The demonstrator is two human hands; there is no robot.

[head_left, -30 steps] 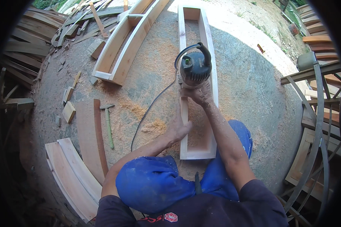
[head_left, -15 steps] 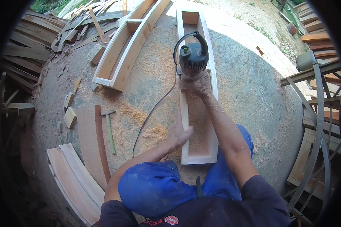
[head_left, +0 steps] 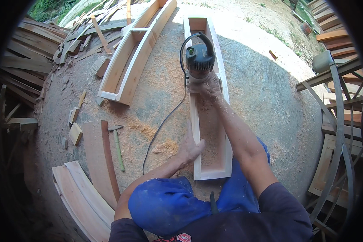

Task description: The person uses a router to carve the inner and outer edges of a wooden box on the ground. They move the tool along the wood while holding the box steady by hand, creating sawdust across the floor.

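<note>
A long box-like wooden frame [head_left: 213,175] with pale edges lies lengthwise before me, its near end close to my knees. My right hand [head_left: 207,86] is closed round the lower body of a dark router [head_left: 199,58], which stands upright on the frame near its crosspiece. The router's base and bit are hidden by the hand and motor. My left hand [head_left: 189,148] grips the frame's left side rail, thumb over the inner edge and fingers along the outside. A black cord [head_left: 164,117] loops from the router's top and runs down beside my left forearm.
A second, curved wooden frame [head_left: 129,82] lies at the far left. A hammer [head_left: 117,149] with a green handle, curved boards [head_left: 82,197] and offcuts [head_left: 75,134] are on the left. Sawdust covers the concrete floor [head_left: 262,101]. Metal framework [head_left: 339,121] and stacked wood stand at the right.
The router and my right hand have shifted slightly left, toward the frame's left rail. My left hand keeps its grip on the rail. The whole view has shifted a little.
</note>
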